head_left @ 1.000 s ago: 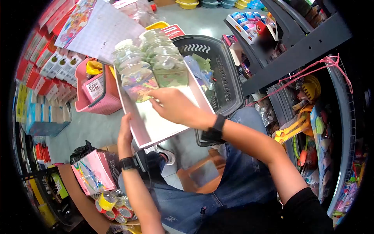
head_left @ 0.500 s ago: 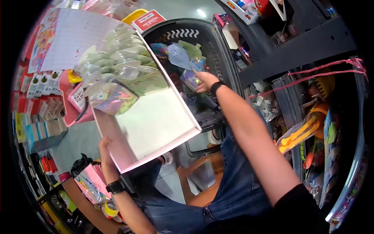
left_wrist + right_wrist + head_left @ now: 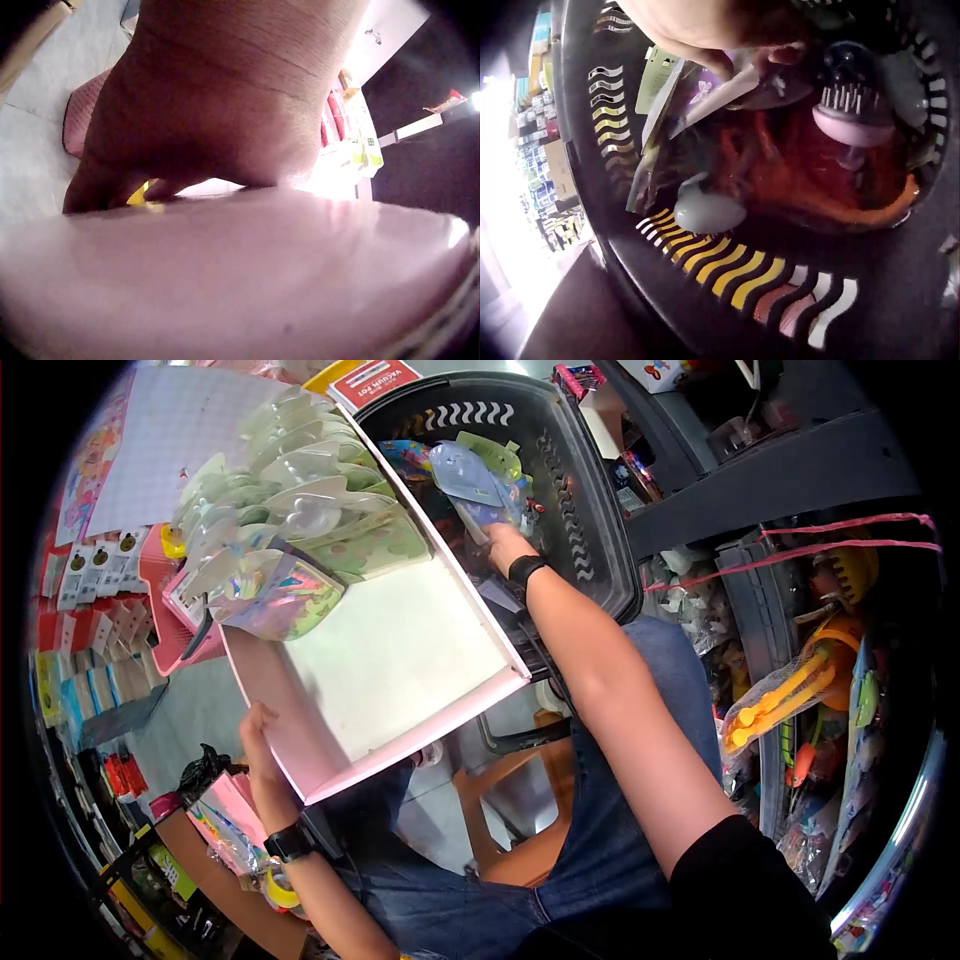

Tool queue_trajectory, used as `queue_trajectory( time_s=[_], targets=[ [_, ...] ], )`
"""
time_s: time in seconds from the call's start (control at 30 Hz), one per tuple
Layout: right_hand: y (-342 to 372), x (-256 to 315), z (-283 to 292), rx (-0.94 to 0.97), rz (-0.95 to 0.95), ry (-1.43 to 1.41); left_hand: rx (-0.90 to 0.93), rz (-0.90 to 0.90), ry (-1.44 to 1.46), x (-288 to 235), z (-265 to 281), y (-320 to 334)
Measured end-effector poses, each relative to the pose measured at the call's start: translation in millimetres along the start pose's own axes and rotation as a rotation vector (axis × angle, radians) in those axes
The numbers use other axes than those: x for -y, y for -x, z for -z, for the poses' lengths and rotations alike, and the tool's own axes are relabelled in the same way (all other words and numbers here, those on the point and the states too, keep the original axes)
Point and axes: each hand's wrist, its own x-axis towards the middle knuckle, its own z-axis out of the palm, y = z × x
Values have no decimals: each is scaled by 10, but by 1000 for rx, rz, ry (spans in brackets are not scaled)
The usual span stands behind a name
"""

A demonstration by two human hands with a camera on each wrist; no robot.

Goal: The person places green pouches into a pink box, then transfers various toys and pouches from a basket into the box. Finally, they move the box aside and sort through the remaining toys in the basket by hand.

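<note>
A shallow pink-and-white box [image 3: 400,650] tilts over the person's lap, with rows of clear-topped packets [image 3: 300,490] at its far end. My left hand [image 3: 262,745] grips the box's near left wall; in the left wrist view its fingers are partly hidden behind that wall. My right hand [image 3: 508,552] reaches down into a black basket [image 3: 612,575]. In the right wrist view its fingers pinch a purple packet with a butterfly print [image 3: 703,91]. Beside it in the basket lie a pink-rimmed hairbrush [image 3: 853,124], a grey rounded item [image 3: 710,213] and a green card [image 3: 657,79].
The box's right side overlaps the basket's edge in the head view. A pink basket [image 3: 185,630] and stacked boxed goods [image 3: 90,620] stand at left. A dark metal shelf frame [image 3: 780,490] runs along the right. An orange-brown stool [image 3: 480,820] sits between the knees.
My right hand has left the packets in the box and moved right, carrying a packet into the black basket. The box has shifted left and nearer in view, still held by my left hand.
</note>
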Motion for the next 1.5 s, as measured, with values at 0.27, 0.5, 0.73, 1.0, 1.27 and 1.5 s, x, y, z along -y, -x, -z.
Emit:
queue_trajectory(
  time_s=[0.27,0.5,0.73,1.0,1.27,1.5],
  targets=[
    [1422,597,-1093,-382,591,1015,88,-69,1,245,152,-145],
    [1884,2008,-1887,-57,213,-556,93,-43,125,225,61,-132],
    [3817,2064,-2319,81,460,48,310,8,202,108,29,-48],
    [4879,971,-2904,113,637,834,300,-112,140,42,-95,-76],
    [3877,-55,-3621,243,435,972,265,-71,39,-198,-16,144],
    [2942,-371,-3599,92,420,1530,270,-103,62,-236,3,133]
  ],
)
